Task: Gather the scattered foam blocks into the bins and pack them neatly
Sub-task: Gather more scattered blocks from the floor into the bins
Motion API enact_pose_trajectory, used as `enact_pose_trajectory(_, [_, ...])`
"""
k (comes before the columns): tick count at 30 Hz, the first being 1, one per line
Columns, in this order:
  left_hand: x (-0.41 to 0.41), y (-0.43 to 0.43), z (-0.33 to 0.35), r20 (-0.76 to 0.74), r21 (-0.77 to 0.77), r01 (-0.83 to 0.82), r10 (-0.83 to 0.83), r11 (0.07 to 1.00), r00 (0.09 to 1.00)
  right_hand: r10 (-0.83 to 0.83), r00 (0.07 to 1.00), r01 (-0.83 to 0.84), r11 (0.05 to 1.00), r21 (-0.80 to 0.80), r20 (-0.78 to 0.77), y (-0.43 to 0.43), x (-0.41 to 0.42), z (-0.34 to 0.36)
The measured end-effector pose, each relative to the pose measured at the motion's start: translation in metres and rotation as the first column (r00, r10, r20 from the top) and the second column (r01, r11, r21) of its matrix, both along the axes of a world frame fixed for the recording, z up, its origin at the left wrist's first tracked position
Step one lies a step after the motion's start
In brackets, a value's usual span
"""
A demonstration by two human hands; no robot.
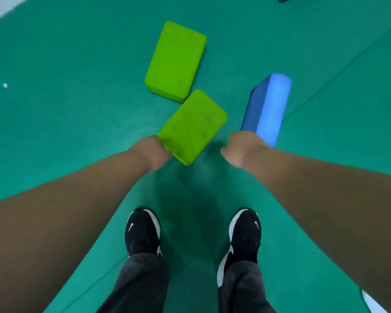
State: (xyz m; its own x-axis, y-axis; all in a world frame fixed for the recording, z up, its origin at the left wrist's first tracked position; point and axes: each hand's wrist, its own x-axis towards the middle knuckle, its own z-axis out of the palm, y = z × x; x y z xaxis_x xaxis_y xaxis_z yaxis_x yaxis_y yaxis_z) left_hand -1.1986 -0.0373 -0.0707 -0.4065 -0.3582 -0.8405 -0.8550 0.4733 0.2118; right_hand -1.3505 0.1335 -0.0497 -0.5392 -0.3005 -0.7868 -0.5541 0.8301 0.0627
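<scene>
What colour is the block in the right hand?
Blue, with a lighter top face, in the head view: block, right hand.

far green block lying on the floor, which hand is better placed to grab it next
Left, probably. The far green block lies up and left of centre, closer to the left hand. Both hands already grip blocks: left the near green block, right hand the blue block.

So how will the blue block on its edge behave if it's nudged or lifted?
The blue block stands on a narrow side, so a sideways nudge would probably tip it flat. Flat faces mean it won't roll. It looks like foam, likely light; the right hand already appears to grip its near end.
</scene>
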Motion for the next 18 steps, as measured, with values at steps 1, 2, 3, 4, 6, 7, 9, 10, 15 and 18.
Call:
enact_pose_trajectory(1, [-0.009,0.005,-0.009,0.002,-0.03,0.0,0.0,1.0,1.0,-0.073,0.996,0.072,0.997,-0.017,-0.055,0.01,-0.01,-0.01])
enact_pose_trajectory(2, [-0.018,0.01,-0.02,0.006,-0.051,-0.011,0.012,0.999,1.0,-0.137,0.983,0.133,0.99,-0.045,-0.12,0.02,-0.021,-0.018])
enact_pose_trajectory(3, [-0.028,0.014,-0.029,0.008,-0.079,-0.013,0.013,0.997,1.0,-0.19,0.964,0.179,0.981,-0.073,-0.186,0.03,-0.031,-0.027])
enact_pose_trajectory(4, [-0.038,0.019,-0.039,0.007,-0.109,-0.01,0.011,0.994,1.0,-0.221,0.943,0.203,0.975,-0.094,-0.247,0.039,-0.04,-0.035])
enact_pose_trajectory(6, [-0.058,0.028,-0.05,0.006,-0.16,0.009,-0.008,0.987,1.0,-0.246,0.906,0.212,0.968,-0.134,-0.344,0.052,-0.058,-0.052])
enact_pose_trajectory(7, [-0.069,0.032,-0.058,0.005,-0.175,0.014,-0.013,0.985,1.0,-0.256,0.888,0.21,0.965,-0.158,-0.383,0.055,-0.065,-0.059])
enact_pose_trajectory(9, [-0.086,0.038,-0.072,0.024,-0.213,0.011,-0.006,0.977,1.0,-0.27,0.849,0.199,0.96,-0.199,-0.455,0.058,-0.077,-0.072])
enact_pose_trajectory(10, [-0.092,0.04,-0.083,0.043,-0.235,0.009,0.001,0.972,0.999,-0.278,0.831,0.198,0.957,-0.211,-0.482,0.059,-0.082,-0.078])
enact_pose_trajectory(15, [-0.107,0.038,-0.114,0.094,-0.321,-0.006,0.039,0.947,0.995,-0.347,0.777,0.232,0.934,-0.273,-0.525,0.061,-0.1,-0.099])
enact_pose_trajectory(18, [-0.112,0.032,-0.112,0.12,-0.315,-0.07,0.113,0.947,0.986,-0.255,0.779,0.163,0.965,-0.207,-0.572,0.061,-0.103,-0.103])
